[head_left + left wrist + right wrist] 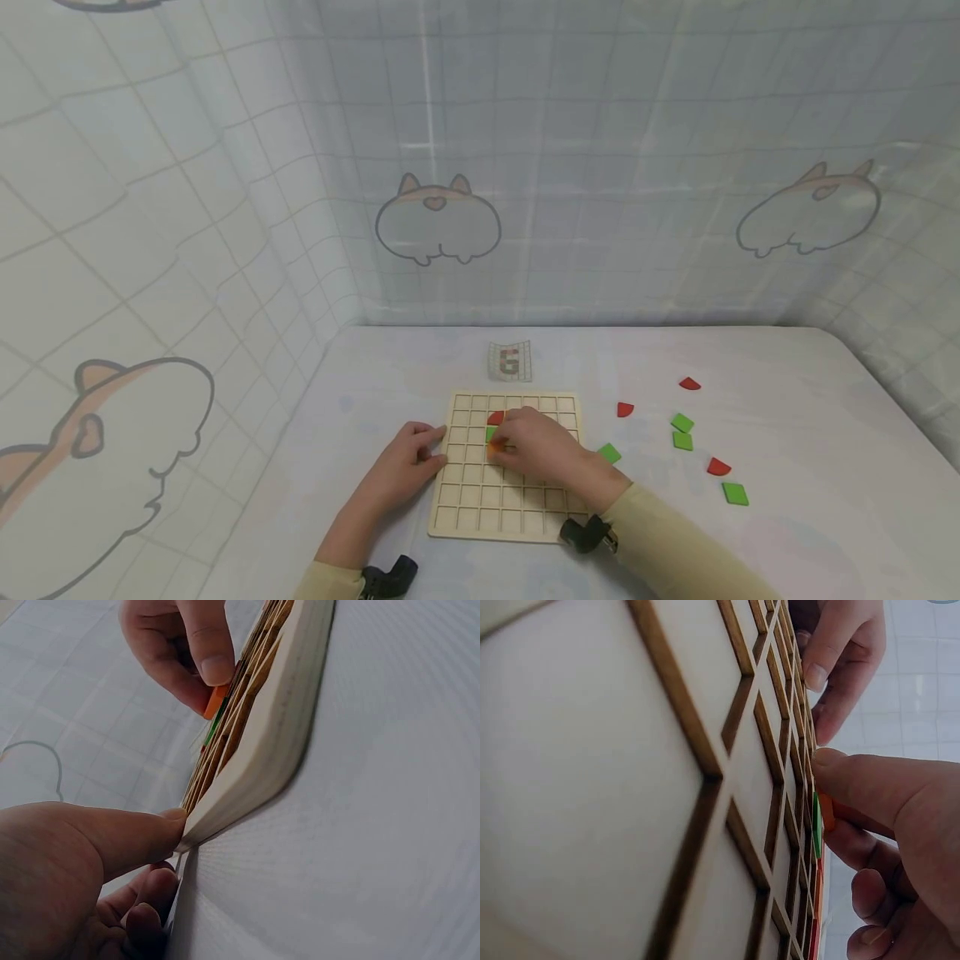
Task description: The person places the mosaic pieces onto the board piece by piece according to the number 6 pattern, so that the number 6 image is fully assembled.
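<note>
A light wooden grid board (468,521) lies flat on the table. My left hand (405,467) is at its left edge, thumb tip and fingertip touching the rim, as the left wrist view also shows. Over the board's upper middle, my right hand (536,446) pinches a small orange tile (215,703) between thumb and fingers. That tile is right at the grid, just below a green tile (491,433) set in a cell. A red piece with a curved side (496,417) sits in the cell above the green one. The right hand hides the cells beneath it.
Behind the board lies a small gridded card (509,362) with a G-like figure. To the right are loose red quarter-round pieces (718,467) and several green tiles (735,494), one green tile (609,452) close by the right forearm. Patterned curtains (600,250) enclose the table.
</note>
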Available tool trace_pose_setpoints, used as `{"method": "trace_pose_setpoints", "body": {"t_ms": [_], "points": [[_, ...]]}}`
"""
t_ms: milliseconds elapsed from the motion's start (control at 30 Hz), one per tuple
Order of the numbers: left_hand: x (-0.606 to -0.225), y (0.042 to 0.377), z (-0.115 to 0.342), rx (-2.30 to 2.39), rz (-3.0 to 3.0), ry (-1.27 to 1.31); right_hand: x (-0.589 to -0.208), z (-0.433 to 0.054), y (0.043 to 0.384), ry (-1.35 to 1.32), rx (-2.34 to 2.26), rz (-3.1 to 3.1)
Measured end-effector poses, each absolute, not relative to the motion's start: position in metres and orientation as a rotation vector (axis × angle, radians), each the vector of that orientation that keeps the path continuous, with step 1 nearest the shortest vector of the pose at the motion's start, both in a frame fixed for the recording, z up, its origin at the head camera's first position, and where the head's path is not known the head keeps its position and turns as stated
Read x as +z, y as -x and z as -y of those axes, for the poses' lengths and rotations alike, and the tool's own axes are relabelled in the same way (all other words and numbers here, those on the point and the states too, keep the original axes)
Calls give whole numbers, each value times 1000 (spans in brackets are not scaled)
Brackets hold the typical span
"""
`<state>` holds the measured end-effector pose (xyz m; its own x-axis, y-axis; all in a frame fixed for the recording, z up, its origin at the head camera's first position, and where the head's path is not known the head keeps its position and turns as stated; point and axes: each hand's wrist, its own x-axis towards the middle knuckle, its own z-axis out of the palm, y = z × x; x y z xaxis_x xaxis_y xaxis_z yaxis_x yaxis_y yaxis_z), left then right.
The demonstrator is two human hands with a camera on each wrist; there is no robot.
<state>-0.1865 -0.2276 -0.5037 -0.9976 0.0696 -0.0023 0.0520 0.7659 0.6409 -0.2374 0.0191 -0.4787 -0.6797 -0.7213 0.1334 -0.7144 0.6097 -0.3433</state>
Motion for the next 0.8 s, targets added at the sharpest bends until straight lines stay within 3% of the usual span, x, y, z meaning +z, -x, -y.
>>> {"method": "trace_pose_setpoints", "body": {"t_ms": [800], "points": [[-503, 186, 228, 1069, -2925, -109, -481, -13, 237, 1244, -535, -2808]]}}
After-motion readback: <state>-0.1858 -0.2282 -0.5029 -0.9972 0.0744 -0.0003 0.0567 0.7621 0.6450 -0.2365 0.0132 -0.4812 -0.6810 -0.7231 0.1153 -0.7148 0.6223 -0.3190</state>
